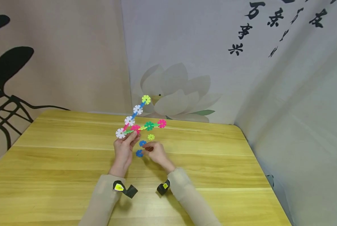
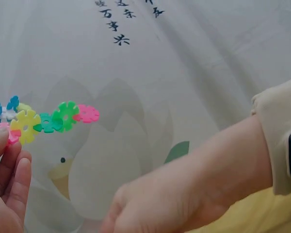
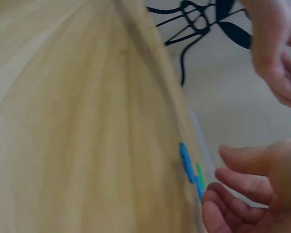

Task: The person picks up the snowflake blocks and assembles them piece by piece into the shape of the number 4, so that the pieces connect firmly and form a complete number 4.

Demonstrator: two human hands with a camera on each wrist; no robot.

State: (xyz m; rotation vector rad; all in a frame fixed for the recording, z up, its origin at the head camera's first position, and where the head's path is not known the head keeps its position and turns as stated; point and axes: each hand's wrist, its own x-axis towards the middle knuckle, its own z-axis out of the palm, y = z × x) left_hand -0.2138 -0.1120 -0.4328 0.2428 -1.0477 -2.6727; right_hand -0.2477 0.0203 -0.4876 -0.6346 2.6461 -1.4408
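Head view: left fingers (image 1: 132,137) pinch linked discs (image 1: 149,126), right fingers (image 1: 149,144) parted near blue discs (image 1: 139,153).

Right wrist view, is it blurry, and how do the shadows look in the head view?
Right wrist view: soft, the blue pieces lacking crisp edges; head view: soft-edged shadows on the table, including beside the right sleeve.
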